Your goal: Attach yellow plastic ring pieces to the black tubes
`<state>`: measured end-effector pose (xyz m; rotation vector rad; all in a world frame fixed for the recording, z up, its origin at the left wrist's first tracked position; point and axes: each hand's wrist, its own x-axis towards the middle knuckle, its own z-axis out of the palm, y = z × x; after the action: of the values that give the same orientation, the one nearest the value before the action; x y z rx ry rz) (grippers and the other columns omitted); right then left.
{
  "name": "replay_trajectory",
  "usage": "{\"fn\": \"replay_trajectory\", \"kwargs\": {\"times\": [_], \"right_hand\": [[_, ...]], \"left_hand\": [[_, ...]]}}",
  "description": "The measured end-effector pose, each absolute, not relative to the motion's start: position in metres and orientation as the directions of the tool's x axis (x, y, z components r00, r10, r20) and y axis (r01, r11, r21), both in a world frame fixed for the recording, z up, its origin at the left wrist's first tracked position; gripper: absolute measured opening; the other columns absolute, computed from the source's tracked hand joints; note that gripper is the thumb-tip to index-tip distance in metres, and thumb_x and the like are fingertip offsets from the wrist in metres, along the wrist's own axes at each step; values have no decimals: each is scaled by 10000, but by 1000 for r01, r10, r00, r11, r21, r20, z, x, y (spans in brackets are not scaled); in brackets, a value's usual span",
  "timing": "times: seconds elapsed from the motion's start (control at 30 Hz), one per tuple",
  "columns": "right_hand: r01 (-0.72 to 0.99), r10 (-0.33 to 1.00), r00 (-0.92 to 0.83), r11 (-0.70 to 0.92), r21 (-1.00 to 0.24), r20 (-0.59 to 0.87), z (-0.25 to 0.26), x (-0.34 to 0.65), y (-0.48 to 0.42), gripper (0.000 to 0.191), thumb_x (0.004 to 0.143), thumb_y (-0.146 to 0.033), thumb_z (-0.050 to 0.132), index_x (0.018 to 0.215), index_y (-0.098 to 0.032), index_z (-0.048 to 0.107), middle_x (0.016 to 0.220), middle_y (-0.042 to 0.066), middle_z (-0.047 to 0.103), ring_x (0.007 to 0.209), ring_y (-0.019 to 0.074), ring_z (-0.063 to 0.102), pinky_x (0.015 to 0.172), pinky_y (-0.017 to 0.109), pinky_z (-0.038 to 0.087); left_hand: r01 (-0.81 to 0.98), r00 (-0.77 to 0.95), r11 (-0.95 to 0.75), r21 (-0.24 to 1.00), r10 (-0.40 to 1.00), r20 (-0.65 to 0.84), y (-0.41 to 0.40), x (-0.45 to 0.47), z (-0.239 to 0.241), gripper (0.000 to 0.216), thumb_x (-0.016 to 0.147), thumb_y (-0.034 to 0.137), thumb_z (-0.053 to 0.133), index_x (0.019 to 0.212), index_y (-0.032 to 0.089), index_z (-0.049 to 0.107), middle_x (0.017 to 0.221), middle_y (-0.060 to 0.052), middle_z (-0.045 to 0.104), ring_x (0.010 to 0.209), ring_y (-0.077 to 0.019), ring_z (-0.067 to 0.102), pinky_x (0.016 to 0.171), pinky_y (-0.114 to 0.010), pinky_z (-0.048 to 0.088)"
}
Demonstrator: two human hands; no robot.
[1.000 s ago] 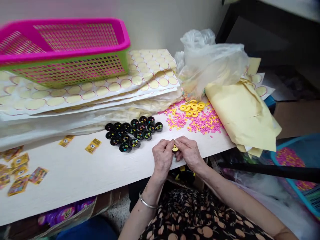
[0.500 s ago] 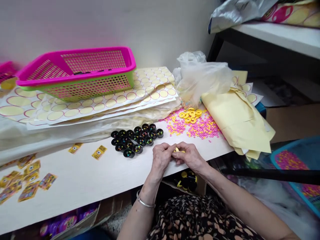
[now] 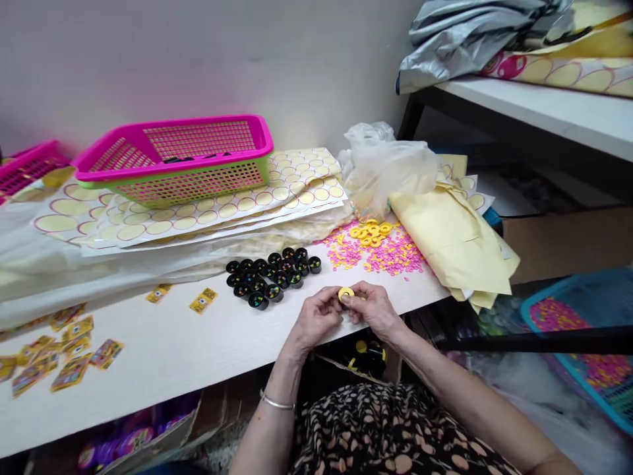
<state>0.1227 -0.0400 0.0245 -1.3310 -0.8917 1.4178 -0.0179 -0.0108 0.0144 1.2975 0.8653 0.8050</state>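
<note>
Both hands meet at the front edge of the white table (image 3: 163, 349). My left hand (image 3: 316, 316) and my right hand (image 3: 373, 310) pinch a small yellow ring (image 3: 345, 293) between their fingertips. Just behind them stands a cluster of several black cups (image 3: 271, 272) with coloured beads inside. Further right lies a scatter of pink and yellow beads (image 3: 390, 254) with a small heap of yellow rings (image 3: 370, 232) on it.
A pink and green basket (image 3: 182, 158) rests on stacked sticker sheets (image 3: 222, 211). A clear plastic bag (image 3: 386, 165) and yellow paper (image 3: 450, 244) lie at the right. Yellow labels (image 3: 64, 349) are strewn at the left. A blue basket (image 3: 583, 336) of beads sits low on the right.
The camera has tilted up, so the shelf at the right shows. My hands stay together on the yellow ring, which now stands more visible above the fingertips.
</note>
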Motion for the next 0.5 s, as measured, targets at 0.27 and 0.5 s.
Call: {"fn": "replay_trajectory", "kwargs": {"times": [0.27, 0.5], "right_hand": [[-256, 979, -194, -119, -959, -69, 30, 146, -78, 474, 587, -266, 767, 1041, -236, 633, 1031, 27, 595, 889, 153, 566, 782, 292, 465], [-487, 939, -269, -324, -811, -213, 22, 149, -92, 553, 473, -308, 834, 989, -223, 653, 1014, 48, 642, 966, 207, 582, 828, 353, 478]], "left_hand": [[167, 291, -319, 933, 920, 263, -37, -12, 32, 223, 593, 194, 711, 816, 189, 691, 797, -52, 621, 869, -206, 512, 831, -353, 416], [80, 411, -337, 938, 869, 277, -48, -8, 45, 178, 587, 163, 664, 764, 181, 668, 742, -53, 637, 1020, -258, 523, 963, -440, 374]]}}
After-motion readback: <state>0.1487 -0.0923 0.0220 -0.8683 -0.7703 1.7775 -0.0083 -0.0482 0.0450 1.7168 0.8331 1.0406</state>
